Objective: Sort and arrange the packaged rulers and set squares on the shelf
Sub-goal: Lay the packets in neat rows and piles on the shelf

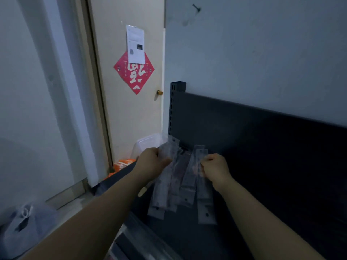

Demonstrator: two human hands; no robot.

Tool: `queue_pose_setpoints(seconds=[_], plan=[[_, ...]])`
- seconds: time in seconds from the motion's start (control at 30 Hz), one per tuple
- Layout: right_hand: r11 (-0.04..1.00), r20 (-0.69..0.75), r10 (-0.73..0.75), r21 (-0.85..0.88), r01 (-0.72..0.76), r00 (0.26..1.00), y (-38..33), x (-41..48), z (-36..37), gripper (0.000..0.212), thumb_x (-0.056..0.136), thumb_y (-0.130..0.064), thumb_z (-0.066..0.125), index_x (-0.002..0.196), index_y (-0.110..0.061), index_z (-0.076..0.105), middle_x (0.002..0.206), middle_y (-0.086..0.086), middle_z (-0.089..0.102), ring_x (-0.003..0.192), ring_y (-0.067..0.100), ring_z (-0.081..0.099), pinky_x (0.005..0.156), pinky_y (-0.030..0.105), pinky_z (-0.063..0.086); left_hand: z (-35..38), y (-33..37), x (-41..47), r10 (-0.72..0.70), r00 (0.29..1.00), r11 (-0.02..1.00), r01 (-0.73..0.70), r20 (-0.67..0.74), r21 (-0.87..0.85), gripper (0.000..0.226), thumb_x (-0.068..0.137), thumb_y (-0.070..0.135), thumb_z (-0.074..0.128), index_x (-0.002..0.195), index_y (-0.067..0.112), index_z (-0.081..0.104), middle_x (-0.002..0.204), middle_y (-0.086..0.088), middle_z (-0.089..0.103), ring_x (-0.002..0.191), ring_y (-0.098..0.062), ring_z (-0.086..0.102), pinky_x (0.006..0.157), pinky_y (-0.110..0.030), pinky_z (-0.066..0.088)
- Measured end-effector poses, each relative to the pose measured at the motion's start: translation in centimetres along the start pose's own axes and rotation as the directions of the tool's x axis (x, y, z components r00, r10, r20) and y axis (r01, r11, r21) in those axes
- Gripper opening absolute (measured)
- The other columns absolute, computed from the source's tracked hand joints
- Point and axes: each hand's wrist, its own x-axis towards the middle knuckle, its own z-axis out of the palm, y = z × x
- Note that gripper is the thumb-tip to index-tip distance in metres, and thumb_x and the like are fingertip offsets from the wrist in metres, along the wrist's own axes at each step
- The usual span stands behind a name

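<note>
Several clear packaged rulers (176, 184) fan out over the dark shelf (281, 166), their hang-hole ends pointing toward me. My left hand (152, 162) grips the upper end of the left bunch of packaged rulers (165, 184). My right hand (216, 167) pinches the right bunch of packaged rulers (193, 171) near its top. The picture is dim and blurred, so the printing on the packs is unreadable. More clear packs (135, 239) lie at the shelf's near edge, below my left forearm.
The shelf's black upright post (175, 102) and dark back panel stand against a grey wall. Left of it is a cream door (131, 102) with a red paper diamond. A clear plastic tub (146, 145), orange boxes (124, 164) and a white bag (24, 226) sit on the floor.
</note>
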Motion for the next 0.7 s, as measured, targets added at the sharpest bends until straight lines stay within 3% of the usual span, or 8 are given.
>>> queue_pose_setpoints(seconds=[0.07,0.17,0.23,0.27,0.33,0.43,0.57,0.7], plan=[[0.999,-0.069,0.003,-0.035,-0.006,0.998,0.3,0.3,0.9,0.017,0.090,-0.010,0.050,0.078,-0.005,0.061,0.077,0.011,0.061,0.069,0.021,0.057,0.062,0.031,0.048,0.1,-0.4,1.7,0.066,0.998,0.996,-0.068,0.024,0.052,0.015,0.090,0.027,0.061,0.089,0.012,0.061,0.069,0.010,0.052,0.060,0.002,0.047,0.046,-0.012,0.031],[0.995,-0.156,0.044,-0.077,-0.057,0.987,0.5,0.4,2.2,0.019,0.089,-0.022,0.056,0.095,-0.004,0.059,0.092,0.007,0.066,0.080,0.020,0.064,0.070,0.034,0.056,0.6,-1.1,3.6,0.156,0.984,0.980,-0.165,0.090,0.113,0.018,0.088,0.028,0.063,0.097,0.013,0.061,0.080,0.007,0.057,0.063,0.004,0.047,0.050,-0.010,0.032],[0.994,-0.189,0.048,-0.085,-0.065,0.981,0.4,0.2,2.9,0.018,0.095,-0.019,0.049,0.110,-0.010,0.053,0.091,0.000,0.058,0.081,0.014,0.058,0.067,0.027,0.051,1.2,-1.8,4.5,0.204,0.973,0.965,-0.218,0.107,0.144,0.030,0.085,0.029,0.065,0.105,0.008,0.064,0.096,-0.002,0.067,0.077,-0.010,0.060,0.062,-0.020,0.044],[0.994,-0.197,0.036,-0.097,-0.056,0.980,0.4,0.0,3.3,0.020,0.096,-0.015,0.046,0.117,-0.016,0.047,0.091,-0.003,0.054,0.082,0.011,0.054,0.070,0.024,0.047,1.5,-2.2,4.9,0.231,0.966,0.957,-0.247,0.112,0.155,0.032,0.085,0.030,0.065,0.107,0.006,0.064,0.102,-0.007,0.068,0.085,-0.018,0.063,0.070,-0.027,0.048],[0.988,-0.238,0.005,-0.151,-0.042,0.971,0.7,-0.1,3.8,0.041,0.097,-0.010,0.044,0.138,-0.012,0.038,0.107,0.000,0.053,0.095,0.013,0.052,0.084,0.023,0.043,2.0,-2.8,5.3,0.257,0.957,0.942,-0.279,0.133,0.188,0.033,0.087,0.032,0.062,0.106,0.005,0.062,0.105,-0.011,0.067,0.093,-0.023,0.063,0.078,-0.034,0.051],[0.964,-0.248,-0.038,-0.265,-0.030,0.968,0.8,-0.9,4.1,0.044,0.097,-0.012,0.048,0.140,-0.010,0.038,0.138,0.008,0.043,0.116,0.016,0.046,0.098,0.023,0.036,2.1,-3.4,5.6,0.228,0.959,0.919,-0.269,0.168,0.290,0.039,0.087,0.043,0.059,0.107,0.009,0.058,0.108,-0.010,0.062,0.096,-0.025,0.060,0.081,-0.037,0.052],[0.919,-0.188,-0.100,-0.394,0.018,0.977,0.2,-2.6,3.5,0.044,0.098,-0.021,0.050,0.140,-0.011,0.040,0.143,0.005,0.039,0.124,0.015,0.042,0.097,0.017,0.030,1.5,-3.6,5.1,0.327,0.927,0.824,-0.375,0.184,0.425,0.046,0.088,0.052,0.051,0.111,0.013,0.056,0.114,-0.009,0.057,0.106,-0.029,0.054,0.087,-0.042,0.049],[0.833,-0.122,-0.145,-0.551,0.054,0.982,-1.2,-4.8,2.5,0.049,0.097,-0.028,0.050,0.142,-0.013,0.038,0.146,0.001,0.038,0.128,0.014,0.041,0.099,0.017,0.028,0.6,-2.7,3.6,0.471,0.852,0.755,-0.524,0.229,0.393,0.044,0.094,0.051,0.045,0.122,0.018,0.054,0.119,-0.005,0.055,0.112,-0.025,0.050,0.092,-0.038,0.045]])
